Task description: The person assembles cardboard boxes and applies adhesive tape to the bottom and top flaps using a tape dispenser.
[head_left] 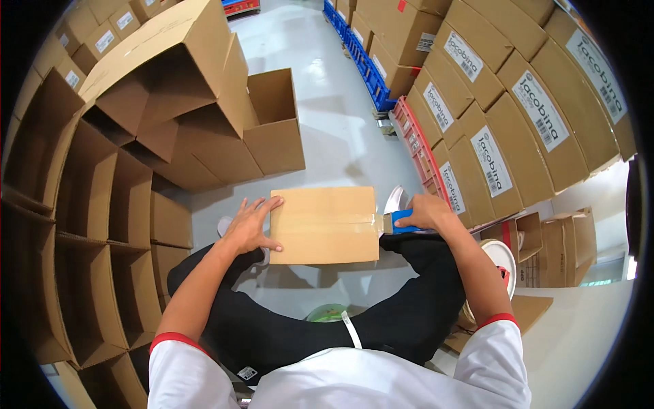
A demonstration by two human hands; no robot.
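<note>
In front of me, between my knees, is a closed cardboard box (320, 235), its top seam running left to right. My left hand (245, 228) grips the box's left edge, with thumb and fingers spread along it. At the right end, my right hand (431, 212) is closed around a blue tape dispenser (402, 221). Clear tape (368, 219) lies over the right part of the seam and reaches toward the dispenser. My palm hides part of the dispenser.
Open empty cartons (88, 290) are stacked at my left; another open carton (274, 140) stands ahead. Labelled cartons (487, 160) rise on a red pallet (417, 146) at right, beyond it a blue pallet (368, 68). A white round tub (501, 255) stands by my right arm.
</note>
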